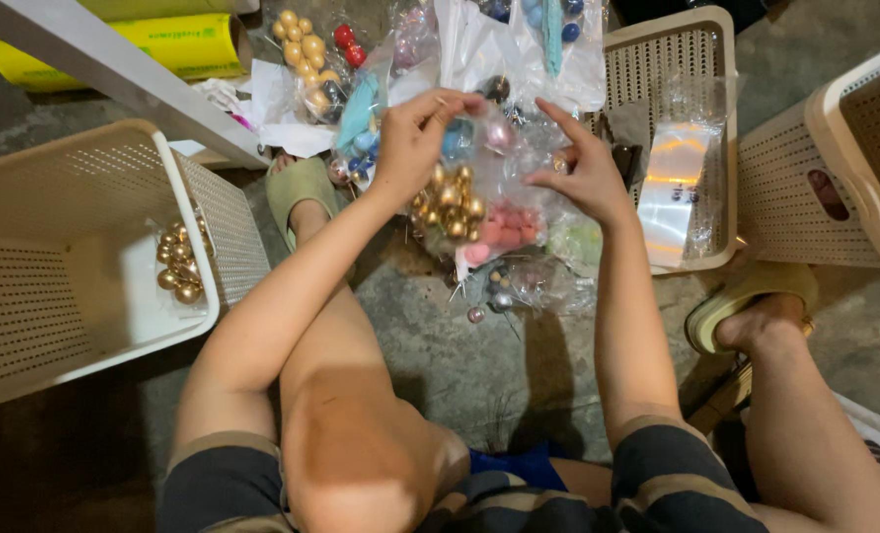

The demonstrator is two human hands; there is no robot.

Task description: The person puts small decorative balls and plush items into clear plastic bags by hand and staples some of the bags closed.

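Observation:
My left hand pinches the top of a clear plastic bag that holds gold balls and pink balls. My right hand is on the bag's right side, forefinger stretched toward the left hand and the other fingers curled at the plastic. The bag hangs above the concrete floor between my knees. More clear bags with blue, pink and silver balls lie on the floor beneath and behind it.
A beige perforated basket at left holds a cluster of gold balls. Another beige basket with clear plastic bags stands at upper right, a third further right. Yellow rolls and a white bar lie upper left.

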